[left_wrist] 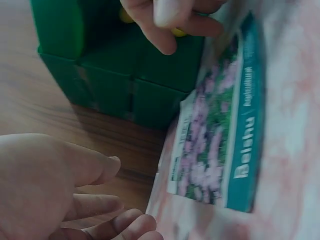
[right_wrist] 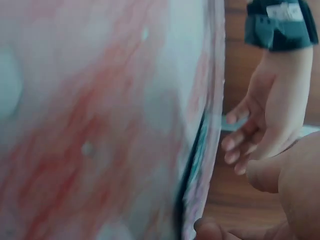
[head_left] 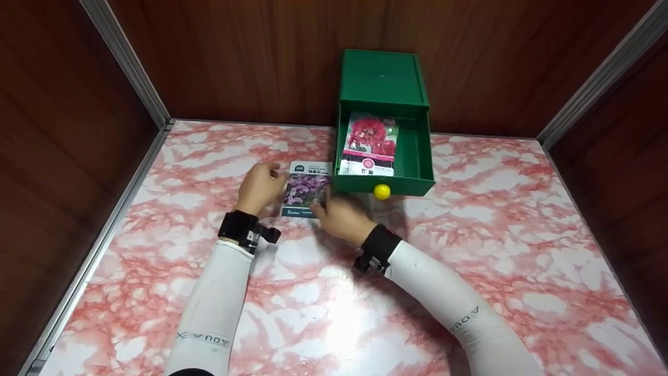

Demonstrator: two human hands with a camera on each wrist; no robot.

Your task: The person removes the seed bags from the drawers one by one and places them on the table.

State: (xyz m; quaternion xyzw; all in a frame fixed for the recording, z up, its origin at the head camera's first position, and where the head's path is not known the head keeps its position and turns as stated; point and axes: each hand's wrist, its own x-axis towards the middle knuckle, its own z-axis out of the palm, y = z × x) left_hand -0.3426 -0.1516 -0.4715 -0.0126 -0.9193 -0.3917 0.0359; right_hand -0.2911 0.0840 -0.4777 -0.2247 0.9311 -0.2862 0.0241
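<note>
Purple-flower seed packet (head_left: pixel 307 189) lies flat on the desk (head_left: pixel 469 219), between both hands. Left hand (head_left: pixel 261 185) at its left edge, fingers relaxed, grip apart. Right hand (head_left: pixel 342 216) touches its lower right corner; grip state cannot tell. Green drawer (head_left: pixel 412 156) just beyond, holding a pink-flower packet (head_left: pixel 369 145).

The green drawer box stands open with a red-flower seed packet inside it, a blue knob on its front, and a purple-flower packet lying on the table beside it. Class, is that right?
Not quite: the knob on the front of the green drawer box is yellow, not blue, as the head view shows. The rest holds: the drawer is open, the red-flower seed packet is inside, and the purple-flower packet lies on the table beside it.
</note>
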